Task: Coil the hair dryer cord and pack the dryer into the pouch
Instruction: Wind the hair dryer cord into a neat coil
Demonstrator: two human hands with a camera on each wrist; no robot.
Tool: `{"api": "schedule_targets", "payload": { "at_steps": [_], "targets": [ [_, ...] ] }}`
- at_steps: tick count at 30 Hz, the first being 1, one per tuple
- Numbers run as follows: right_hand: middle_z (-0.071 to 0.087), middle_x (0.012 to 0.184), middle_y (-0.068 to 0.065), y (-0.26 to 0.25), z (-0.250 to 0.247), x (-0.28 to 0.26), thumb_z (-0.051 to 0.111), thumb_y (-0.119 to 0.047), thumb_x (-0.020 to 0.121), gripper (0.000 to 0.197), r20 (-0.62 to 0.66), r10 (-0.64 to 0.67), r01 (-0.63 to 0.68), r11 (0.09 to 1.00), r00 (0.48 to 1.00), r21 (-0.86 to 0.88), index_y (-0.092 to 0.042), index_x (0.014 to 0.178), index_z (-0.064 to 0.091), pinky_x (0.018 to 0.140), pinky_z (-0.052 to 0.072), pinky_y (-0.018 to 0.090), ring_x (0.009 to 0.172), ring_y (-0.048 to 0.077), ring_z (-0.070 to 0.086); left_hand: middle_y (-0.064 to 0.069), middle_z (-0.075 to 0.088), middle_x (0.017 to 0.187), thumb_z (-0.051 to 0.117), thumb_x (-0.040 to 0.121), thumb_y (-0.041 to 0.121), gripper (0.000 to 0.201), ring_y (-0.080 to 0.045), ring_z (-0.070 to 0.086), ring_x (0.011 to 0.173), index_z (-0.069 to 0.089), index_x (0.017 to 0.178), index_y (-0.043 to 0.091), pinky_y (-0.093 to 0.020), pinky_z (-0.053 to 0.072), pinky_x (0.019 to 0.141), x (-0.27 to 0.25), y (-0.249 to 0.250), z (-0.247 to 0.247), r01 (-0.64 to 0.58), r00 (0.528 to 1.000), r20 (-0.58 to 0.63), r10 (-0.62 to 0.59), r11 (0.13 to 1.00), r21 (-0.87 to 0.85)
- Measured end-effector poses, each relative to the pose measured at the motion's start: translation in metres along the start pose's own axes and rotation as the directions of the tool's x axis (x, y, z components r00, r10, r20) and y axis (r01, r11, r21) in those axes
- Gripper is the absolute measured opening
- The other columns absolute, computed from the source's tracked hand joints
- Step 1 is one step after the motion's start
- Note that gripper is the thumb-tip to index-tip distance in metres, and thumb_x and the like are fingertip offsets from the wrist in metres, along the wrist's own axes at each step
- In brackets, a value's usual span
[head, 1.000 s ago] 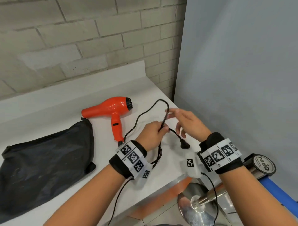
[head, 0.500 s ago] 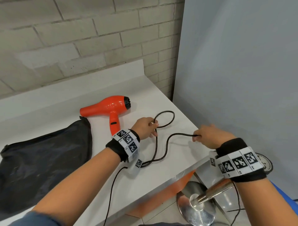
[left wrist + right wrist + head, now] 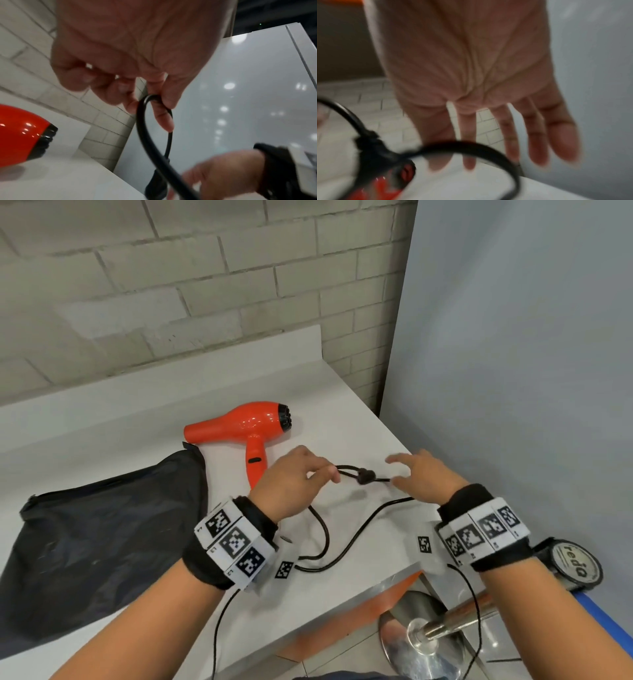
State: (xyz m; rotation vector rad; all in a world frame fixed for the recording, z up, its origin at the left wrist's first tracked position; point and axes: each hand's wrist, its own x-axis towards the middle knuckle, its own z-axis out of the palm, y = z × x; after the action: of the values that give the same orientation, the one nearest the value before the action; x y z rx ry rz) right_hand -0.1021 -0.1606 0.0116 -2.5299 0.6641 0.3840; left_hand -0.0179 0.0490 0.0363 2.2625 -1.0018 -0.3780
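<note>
Far wall point(image 3: 171, 285): pale grey brick, light mortar lines.
Right wall point(image 3: 513, 371): smooth grey panel.
Counter point(image 3: 102, 419): white, low raised back edge.
Floor point(image 3: 359, 655): tiled, with a metal stool base point(image 3: 421, 642) near right.

Even, soft light in the head view; both wrist views motion-blurred.

The left hand point(image 3: 291, 484) pinches a small loop of the black cord point(image 3: 356, 537) between thumb and fingertips. Just right of that pinch hangs the plug point(image 3: 365, 476), and past it the right hand point(image 3: 423, 477) hovers with fingers spread (whether it touches the cord is blurred). Below the pinch the cord trails in loose curves across the white table point(image 3: 346, 412). Behind the pinch lies the red hair dryer point(image 3: 246, 424); far to its left, the black pouch point(image 3: 102, 529) lies flat.
</note>
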Motion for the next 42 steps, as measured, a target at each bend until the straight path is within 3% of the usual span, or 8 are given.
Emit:
{"api": "schedule_targets", "payload": {
  "at_steps": [6, 11, 16, 20, 23, 30, 36, 42],
  "targets": [
    [0.054, 0.091, 0.008, 0.002, 0.004, 0.013, 0.039, -0.004, 0.092, 0.034, 0.247, 0.17, -0.154, 0.985, 0.954, -0.083, -0.006, 0.122, 0.056, 0.049, 0.039, 0.018, 0.06, 0.016, 0.05, 0.008, 0.054, 0.071, 0.04, 0.095, 0.025, 0.026, -0.001, 0.05, 0.056, 0.066, 0.091, 0.02, -0.007, 0.037, 0.047, 0.012, -0.005, -0.02, 0.098, 0.995, -0.004, -0.1, 0.98, -0.176],
    [0.054, 0.089, 0.013, 0.005, 0.005, 0.019, 0.041, 0.0, 0.09, 0.028, 0.151, 0.185, -0.174, 0.981, 0.971, -0.084, 0.005, 0.114, 0.053, 0.052, 0.039, 0.022, 0.062, 0.021, 0.052, 0.007, 0.056, 0.08, 0.041, 0.094, 0.014, 0.024, -0.008, 0.055, 0.072, 0.061, 0.087, 0.024, -0.027, 0.048, 0.072, 0.03, 0.013, -0.043, -0.077, 0.971, -0.238, -0.039, 0.885, -0.46],
    [0.04, 0.064, 0.002, 0.005, 0.01, 0.012, 0.038, -0.009, 0.092, 0.028, 0.141, 0.252, -0.231, 0.961, 0.957, -0.149, -0.007, 0.064, 0.04, 0.046, 0.029, 0.018, 0.056, 0.015, 0.04, 0.004, 0.06, 0.092, 0.05, 0.085, 0.023, 0.02, -0.002, 0.055, 0.086, 0.067, 0.096, 0.02, -0.01, 0.041, 0.079, 0.034, 0.009, -0.036, -0.289, 0.893, -0.416, 0.17, 0.926, -0.242],
    [0.052, 0.076, 0.006, 0.01, 0.013, 0.013, 0.044, -0.017, 0.091, 0.026, 0.133, 0.227, -0.21, 0.969, 0.965, -0.132, -0.008, 0.066, 0.045, 0.052, 0.032, 0.021, 0.073, 0.023, 0.051, -0.002, 0.058, 0.095, 0.056, 0.086, 0.025, 0.022, -0.015, 0.055, 0.086, 0.069, 0.1, 0.016, -0.017, 0.041, 0.074, 0.019, -0.022, 0.003, -0.226, 0.957, -0.181, 0.229, 0.974, 0.037],
    [0.056, 0.119, 0.015, 0.013, 0.013, 0.012, 0.045, -0.024, 0.093, 0.032, 0.119, 0.2, -0.183, 0.974, 0.973, -0.134, 0.0, 0.113, 0.053, 0.081, 0.041, 0.027, 0.111, 0.03, 0.053, -0.006, 0.057, 0.101, 0.053, 0.088, 0.024, 0.021, -0.022, 0.053, 0.094, 0.068, 0.103, 0.019, -0.035, 0.044, 0.085, 0.005, -0.038, 0.024, -0.113, 0.994, 0.042, 0.106, 0.957, 0.269],
    [0.038, 0.129, 0.016, 0.008, 0.02, 0.004, 0.044, -0.016, 0.092, 0.036, -0.162, 0.11, -0.161, 0.922, 0.981, -0.351, -0.007, 0.126, 0.044, 0.089, 0.044, 0.034, 0.119, 0.032, 0.037, -0.006, 0.052, 0.132, 0.047, 0.091, 0.02, 0.032, -0.023, 0.05, 0.119, 0.056, 0.121, 0.018, -0.033, 0.04, 0.101, 0.006, -0.048, 0.044, 0.032, 0.922, 0.341, -0.182, 0.915, 0.402],
    [0.049, 0.126, 0.009, -0.05, 0.038, -0.019, 0.048, -0.021, 0.091, 0.037, -0.114, -0.244, 0.24, 0.97, 0.963, -0.05, -0.015, 0.127, 0.047, 0.093, 0.043, 0.033, 0.113, 0.026, 0.051, -0.011, 0.028, 0.144, 0.048, 0.09, 0.016, 0.042, -0.027, 0.042, 0.126, 0.042, 0.132, 0.023, -0.02, 0.041, 0.097, 0.012, -0.07, -0.004, 0.283, 0.959, -0.046, -0.28, 0.937, 0.204],
    [0.05, 0.134, 0.013, -0.117, 0.067, 0.005, 0.051, -0.028, 0.091, 0.043, 0.183, -0.291, 0.271, 0.954, 0.939, 0.128, -0.008, 0.129, 0.047, 0.097, 0.04, 0.029, 0.12, 0.025, 0.049, -0.011, 0.042, 0.138, 0.038, 0.085, -0.009, 0.062, -0.031, 0.047, 0.121, 0.038, 0.135, 0.026, -0.023, 0.038, 0.095, 0.03, -0.109, -0.026, 0.434, 0.89, 0.067, -0.451, 0.883, 0.181]
  ]
}}
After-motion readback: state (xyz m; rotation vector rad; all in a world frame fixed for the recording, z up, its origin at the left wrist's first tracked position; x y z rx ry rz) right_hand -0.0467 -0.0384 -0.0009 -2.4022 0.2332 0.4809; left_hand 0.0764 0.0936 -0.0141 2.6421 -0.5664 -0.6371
